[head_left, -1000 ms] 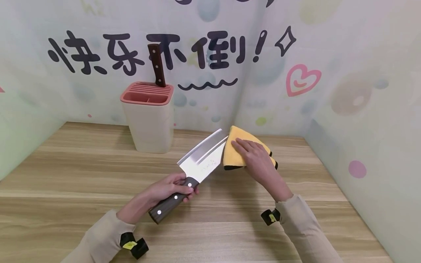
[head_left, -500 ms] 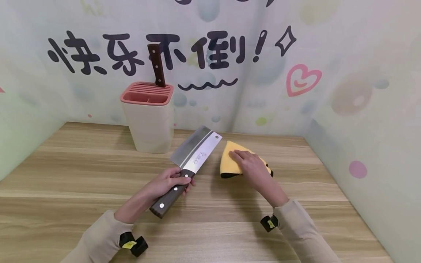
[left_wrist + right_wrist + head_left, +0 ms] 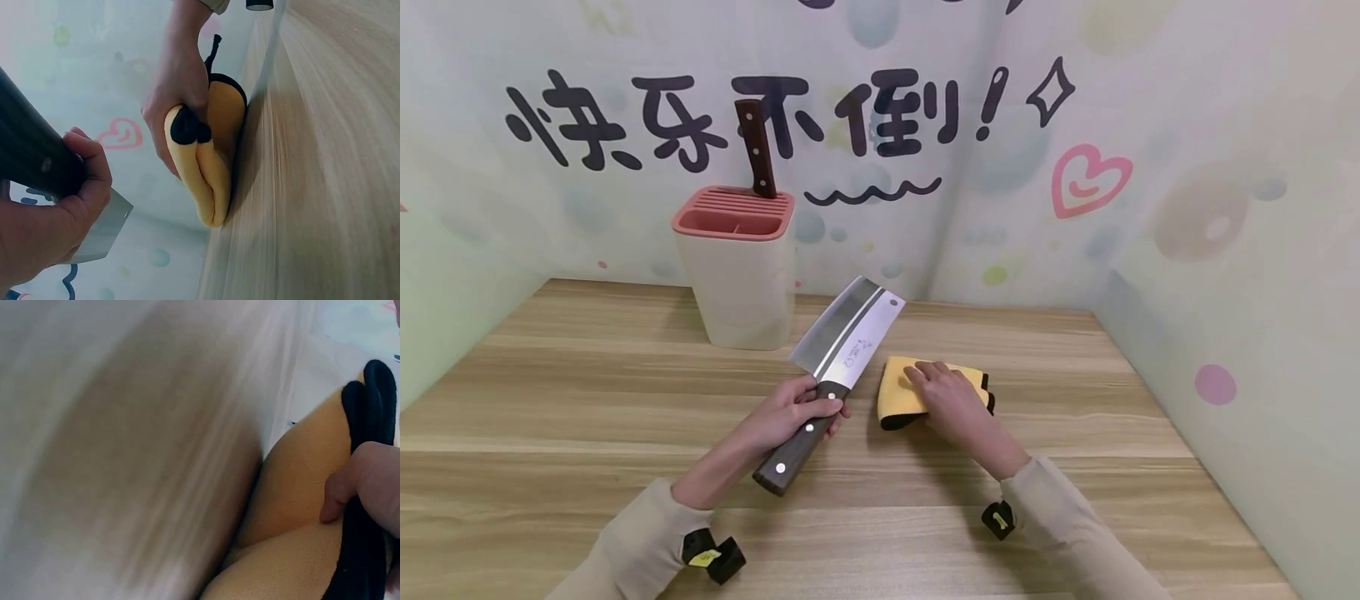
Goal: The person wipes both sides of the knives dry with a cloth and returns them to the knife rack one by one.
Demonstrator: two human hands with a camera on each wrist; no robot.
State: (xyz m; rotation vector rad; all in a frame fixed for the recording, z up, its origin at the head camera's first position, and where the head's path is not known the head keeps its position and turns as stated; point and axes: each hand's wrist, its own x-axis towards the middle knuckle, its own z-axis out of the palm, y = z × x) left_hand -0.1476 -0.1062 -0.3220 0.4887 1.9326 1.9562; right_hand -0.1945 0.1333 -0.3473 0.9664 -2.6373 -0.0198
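My left hand (image 3: 786,419) grips the dark, riveted handle of a cleaver (image 3: 859,332). The broad blade points away and slightly right, its marked face turned up. Fingers and thumb wrap the handle (image 3: 39,140) in the left wrist view. To the right of the blade, my right hand (image 3: 957,406) holds a folded yellow cloth (image 3: 898,390) with black trim. Seen from the left wrist, the cloth (image 3: 195,172) is low against the tabletop, apart from the blade. The right wrist view has the thumb (image 3: 369,478) pressing into the cloth's fold; the other fingers are mostly hidden there.
A white knife block (image 3: 741,292) with a pink slotted top stands at the back left. One brown-handled knife (image 3: 756,150) sits upright in it. The wooden table (image 3: 587,400) ends at printed walls behind and at both sides.
My right hand has moved the cloth left and toward me, away from the blade tip. The cleaver has rolled so its marked face shows clearly, and its tip has shifted slightly left.
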